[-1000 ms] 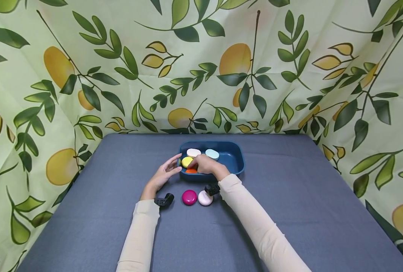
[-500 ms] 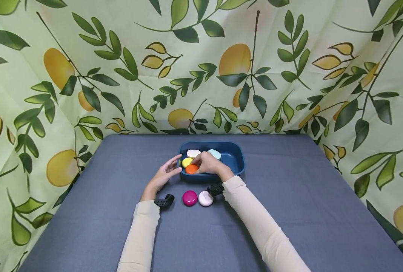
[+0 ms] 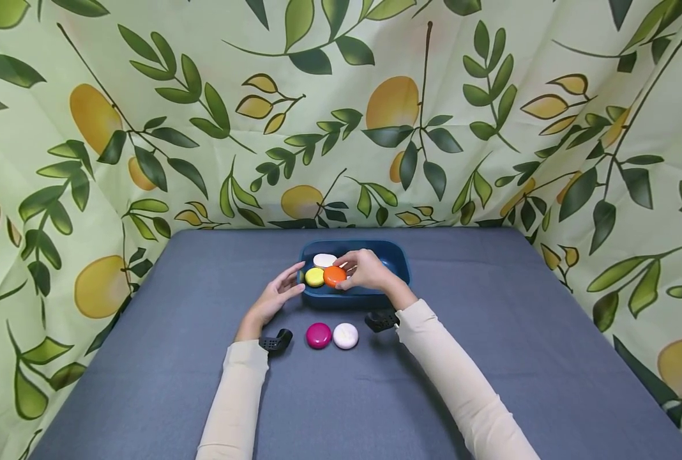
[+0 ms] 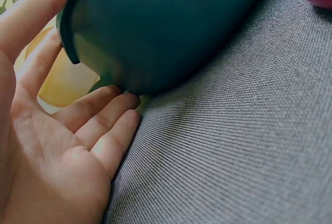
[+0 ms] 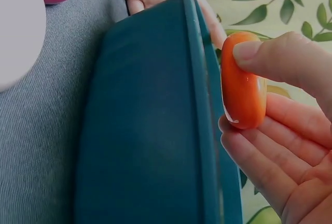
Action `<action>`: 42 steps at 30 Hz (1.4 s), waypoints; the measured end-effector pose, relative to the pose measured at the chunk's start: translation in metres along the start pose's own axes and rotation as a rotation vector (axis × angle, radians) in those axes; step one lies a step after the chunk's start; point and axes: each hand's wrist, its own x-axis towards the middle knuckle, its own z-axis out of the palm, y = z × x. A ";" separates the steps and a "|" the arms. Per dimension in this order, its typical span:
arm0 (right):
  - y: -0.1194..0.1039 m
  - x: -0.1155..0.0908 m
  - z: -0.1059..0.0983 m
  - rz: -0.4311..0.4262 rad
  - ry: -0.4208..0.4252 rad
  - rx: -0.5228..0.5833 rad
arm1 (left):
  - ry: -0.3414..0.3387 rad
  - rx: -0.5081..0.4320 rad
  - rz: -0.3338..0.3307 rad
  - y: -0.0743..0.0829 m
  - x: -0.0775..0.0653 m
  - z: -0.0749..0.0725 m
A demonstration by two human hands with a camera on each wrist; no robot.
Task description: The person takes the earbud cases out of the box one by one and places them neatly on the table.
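Note:
My right hand point(image 3: 370, 269) pinches a glossy orange rounded disc point(image 3: 334, 276) between thumb and fingers. In the right wrist view the orange disc point(image 5: 243, 81) is on edge above the rim of the blue bin point(image 5: 140, 110). My left hand point(image 3: 272, 299) rests at the left end of the bin point(image 3: 347, 301), its fingers loosely extended. Fingertips of the left hand point(image 4: 67, 136) touch the bin's outer wall point(image 4: 171, 27) or lie very close to it. A yellow disc point(image 3: 315, 277) and a white oval piece point(image 3: 325, 260) lie inside the bin.
On the grey-blue cloth-covered table point(image 3: 163, 358), a magenta disc point(image 3: 318, 335) and a white disc point(image 3: 345, 336) sit side by side in front of the bin. Leaf-and-fruit patterned fabric point(image 3: 318, 128) surrounds the table's back and sides.
My right hand has lifted the orange disc from the bin floor and shifted slightly right. A light blue oval piece is now hidden behind that hand. The left hand stays in place.

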 end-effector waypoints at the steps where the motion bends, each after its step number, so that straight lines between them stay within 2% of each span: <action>1: 0.000 -0.002 -0.001 0.006 0.002 -0.003 | 0.000 -0.002 0.002 0.000 0.000 0.000; 6: 0.003 -0.012 -0.008 -0.003 0.018 -0.009 | -0.002 -0.009 0.004 0.000 0.000 0.000; 14: 0.004 -0.035 -0.013 -0.086 0.035 -0.012 | 0.014 -0.007 -0.008 0.000 0.000 0.001; 18: 0.003 -0.049 -0.016 -0.117 0.042 0.003 | 0.002 -0.005 0.008 -0.001 0.001 0.000; 29: 0.009 -0.081 -0.016 -0.160 0.003 0.044 | -0.011 -0.022 0.021 -0.001 0.001 0.000; 35: 0.018 -0.095 -0.009 -0.158 -0.018 0.052 | -0.010 -0.026 0.027 -0.002 0.002 0.000; 42: 0.037 -0.104 0.006 -0.098 -0.087 0.002 | 0.005 -0.005 0.008 0.000 0.001 0.000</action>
